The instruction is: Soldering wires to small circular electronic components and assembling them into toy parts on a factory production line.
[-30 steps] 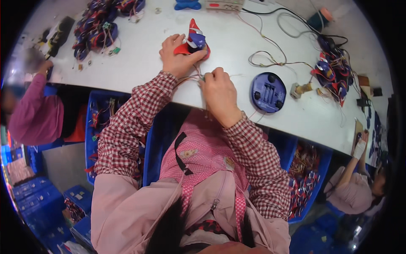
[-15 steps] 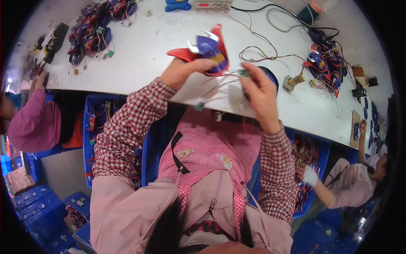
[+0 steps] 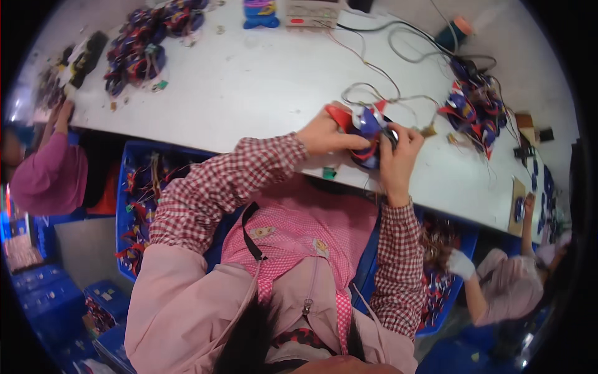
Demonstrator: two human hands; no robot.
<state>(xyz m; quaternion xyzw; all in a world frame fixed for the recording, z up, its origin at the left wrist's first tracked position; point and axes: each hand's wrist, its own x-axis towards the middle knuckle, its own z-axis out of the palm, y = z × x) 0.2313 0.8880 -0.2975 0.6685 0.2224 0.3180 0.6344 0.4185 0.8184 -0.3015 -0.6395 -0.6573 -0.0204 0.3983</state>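
Observation:
A red and blue plastic toy shell (image 3: 369,122) with white horn-like pieces is gripped in my left hand (image 3: 325,134), its fingers closed around the red side. Against the shell's right side, my right hand (image 3: 402,153) has its fingers pinched on a small dark piece that I cannot make out. A dark blue rounded part (image 3: 366,159) shows just below the shell, between both hands. Close to the table's front edge, a small green circuit board (image 3: 329,172) lies below my left hand.
On the white table (image 3: 249,87), toy shells with wires are heaped at far left (image 3: 138,56) and right (image 3: 476,112). A power supply box (image 3: 311,14) and a blue figure (image 3: 260,15) stand behind. Blue bins (image 3: 123,206) flank my lap. Co-workers sit on both sides.
My left hand has moved right and nearer with the toy shell, bringing it to my right hand. The circuit board that was at my right fingers is no longer visible there.

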